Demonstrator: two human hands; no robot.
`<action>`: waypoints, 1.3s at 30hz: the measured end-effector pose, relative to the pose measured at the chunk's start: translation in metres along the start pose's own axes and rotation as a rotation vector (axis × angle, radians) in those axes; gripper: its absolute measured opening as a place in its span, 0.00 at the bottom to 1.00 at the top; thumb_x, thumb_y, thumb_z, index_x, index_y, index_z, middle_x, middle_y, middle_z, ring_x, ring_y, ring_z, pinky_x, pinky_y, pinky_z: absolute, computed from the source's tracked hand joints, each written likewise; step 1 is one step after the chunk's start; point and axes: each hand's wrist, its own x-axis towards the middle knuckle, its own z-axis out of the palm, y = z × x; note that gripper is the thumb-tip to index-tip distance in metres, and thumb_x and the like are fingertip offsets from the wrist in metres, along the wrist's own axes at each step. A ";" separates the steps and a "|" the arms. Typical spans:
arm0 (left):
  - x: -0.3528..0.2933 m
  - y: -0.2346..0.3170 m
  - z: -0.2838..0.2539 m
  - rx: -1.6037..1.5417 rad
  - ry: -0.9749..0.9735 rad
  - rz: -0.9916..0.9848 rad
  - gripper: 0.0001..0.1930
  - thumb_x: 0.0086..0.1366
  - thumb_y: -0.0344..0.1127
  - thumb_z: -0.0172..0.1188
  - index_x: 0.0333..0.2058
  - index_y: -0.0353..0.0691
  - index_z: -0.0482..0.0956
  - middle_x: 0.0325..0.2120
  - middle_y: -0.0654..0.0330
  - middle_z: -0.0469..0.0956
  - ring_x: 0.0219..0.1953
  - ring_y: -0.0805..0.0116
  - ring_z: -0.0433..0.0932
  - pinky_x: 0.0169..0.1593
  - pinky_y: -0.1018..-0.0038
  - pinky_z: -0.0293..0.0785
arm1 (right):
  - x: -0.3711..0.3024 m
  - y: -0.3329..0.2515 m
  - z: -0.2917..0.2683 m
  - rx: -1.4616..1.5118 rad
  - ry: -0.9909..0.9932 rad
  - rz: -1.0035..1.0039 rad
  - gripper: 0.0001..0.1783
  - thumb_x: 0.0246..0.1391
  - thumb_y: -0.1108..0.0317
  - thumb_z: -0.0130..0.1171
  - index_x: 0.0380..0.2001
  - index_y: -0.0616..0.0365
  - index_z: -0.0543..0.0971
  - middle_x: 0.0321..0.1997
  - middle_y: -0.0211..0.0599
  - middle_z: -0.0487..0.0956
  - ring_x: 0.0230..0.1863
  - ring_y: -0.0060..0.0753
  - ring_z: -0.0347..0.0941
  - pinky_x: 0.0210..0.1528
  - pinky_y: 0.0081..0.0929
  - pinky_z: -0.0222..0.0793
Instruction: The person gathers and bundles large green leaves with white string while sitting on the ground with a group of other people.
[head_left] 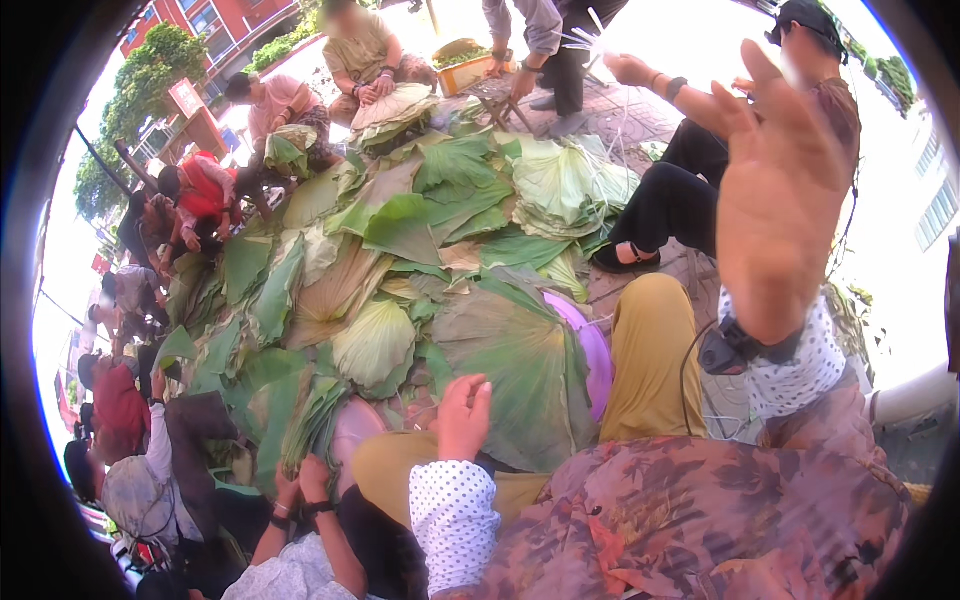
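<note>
We count one sign: a red-framed rectangular signboard with a pale face, upper left, beside the trees.

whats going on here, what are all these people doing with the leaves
People sit around a big heap of broad green leaves on the ground. The person's left hand rests on a large round green leaf lying over a purple basin. The right hand is raised, open and empty. A neighbour's hands grip a leaf bundle.

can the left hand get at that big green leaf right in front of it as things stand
Probably yes. The left hand already lies at the near edge of the big green leaf, open, with nothing between them. The right hand is raised, away from it.
</note>
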 end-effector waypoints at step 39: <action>0.012 -0.005 0.057 0.378 -0.440 0.060 0.14 0.65 0.41 0.59 0.43 0.39 0.83 0.42 0.48 0.81 0.46 0.47 0.79 0.52 0.58 0.75 | -0.321 -0.065 0.271 0.578 -0.897 0.522 0.16 0.56 0.66 0.57 0.45 0.62 0.79 0.47 0.56 0.79 0.49 0.60 0.75 0.52 0.47 0.73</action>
